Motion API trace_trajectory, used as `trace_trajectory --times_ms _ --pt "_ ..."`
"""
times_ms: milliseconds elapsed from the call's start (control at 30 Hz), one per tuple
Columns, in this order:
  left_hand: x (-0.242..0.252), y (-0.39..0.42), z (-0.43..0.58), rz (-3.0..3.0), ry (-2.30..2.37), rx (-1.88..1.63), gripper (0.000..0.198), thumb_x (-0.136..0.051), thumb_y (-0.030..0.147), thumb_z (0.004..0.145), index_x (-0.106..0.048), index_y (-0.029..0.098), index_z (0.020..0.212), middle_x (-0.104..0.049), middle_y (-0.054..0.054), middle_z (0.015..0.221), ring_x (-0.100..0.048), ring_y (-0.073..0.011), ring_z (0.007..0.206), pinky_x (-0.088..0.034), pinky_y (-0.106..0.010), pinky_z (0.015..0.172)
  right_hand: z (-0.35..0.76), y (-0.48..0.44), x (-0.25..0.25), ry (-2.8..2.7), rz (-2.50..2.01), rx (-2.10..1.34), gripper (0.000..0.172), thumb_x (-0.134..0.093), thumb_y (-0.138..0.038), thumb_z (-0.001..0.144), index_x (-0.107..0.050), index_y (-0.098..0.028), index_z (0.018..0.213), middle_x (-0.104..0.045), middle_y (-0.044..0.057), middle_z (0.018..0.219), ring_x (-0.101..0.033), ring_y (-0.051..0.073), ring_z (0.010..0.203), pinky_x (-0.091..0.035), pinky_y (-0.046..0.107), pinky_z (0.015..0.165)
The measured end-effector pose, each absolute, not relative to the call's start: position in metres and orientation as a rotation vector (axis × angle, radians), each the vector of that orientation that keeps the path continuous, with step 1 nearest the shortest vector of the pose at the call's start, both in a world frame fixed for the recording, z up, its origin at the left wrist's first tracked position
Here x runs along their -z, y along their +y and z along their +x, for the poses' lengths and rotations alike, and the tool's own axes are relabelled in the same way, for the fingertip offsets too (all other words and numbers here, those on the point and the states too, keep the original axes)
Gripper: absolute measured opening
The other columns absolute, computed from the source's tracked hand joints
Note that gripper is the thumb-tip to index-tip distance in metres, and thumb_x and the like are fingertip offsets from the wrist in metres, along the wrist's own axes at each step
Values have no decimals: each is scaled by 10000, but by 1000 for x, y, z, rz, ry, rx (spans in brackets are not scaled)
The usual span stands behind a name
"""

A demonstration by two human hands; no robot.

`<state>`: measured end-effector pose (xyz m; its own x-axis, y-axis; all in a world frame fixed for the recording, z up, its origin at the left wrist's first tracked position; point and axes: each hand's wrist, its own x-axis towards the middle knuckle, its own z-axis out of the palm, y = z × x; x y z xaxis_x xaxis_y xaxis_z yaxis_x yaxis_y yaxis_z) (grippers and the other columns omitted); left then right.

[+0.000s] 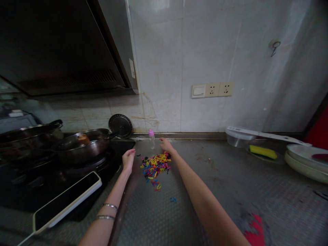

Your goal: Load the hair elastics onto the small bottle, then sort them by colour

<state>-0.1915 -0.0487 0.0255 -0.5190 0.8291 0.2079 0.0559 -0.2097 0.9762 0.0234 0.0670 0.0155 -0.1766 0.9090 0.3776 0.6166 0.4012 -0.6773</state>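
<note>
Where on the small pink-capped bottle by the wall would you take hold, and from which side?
Probably the clear body of the bottle, just below its pink cap, pinched from the right. It stands upright and narrow, and the right hand is closest, just beside it. The wall sits close behind, and the rubber bands lie in front.

1. I see a heap of elastic bands (155,164): yellow, red, blue and green.
2. The clear bottle (152,140) wears a pink cap.
3. The counter (230,191) is grey with fine raised dots.
4. The sponge (263,151) is yellow.
</note>
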Motion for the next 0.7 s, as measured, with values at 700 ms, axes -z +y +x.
trace_trajectory --times_ms 700 --pt "-28 -68 -166 2070 1485 -858 426 -467 463 762 -639 134 973 -652 -89 996 -589 -213 929 -427 -282 840 54 64 -28 -2390 -1577 -119 319 -454 -62 752 -621 -90 1021 -613 166 1061 -542 195 1026 -377 228 852"
